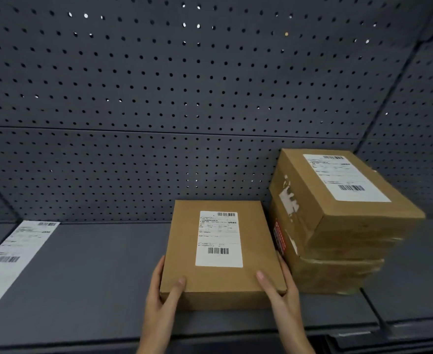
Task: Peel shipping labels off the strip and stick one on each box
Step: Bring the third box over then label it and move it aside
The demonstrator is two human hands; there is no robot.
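Observation:
A flat brown box (184,251) lies on the grey shelf (95,277), with a white shipping label (219,238) stuck on its top. My left hand (163,297) grips its near left corner and my right hand (279,290) grips its near right corner, thumbs on top. To the right stands a stack of brown boxes (338,238); the top one is skewed and carries a label (345,177). The label strip (11,251) lies at the shelf's left, running off the frame.
A dark pegboard wall (184,98) rises right behind the boxes and wraps round on the right. The shelf's front edge (210,338) runs just under my wrists. A seam splits the shelf at the right (371,307).

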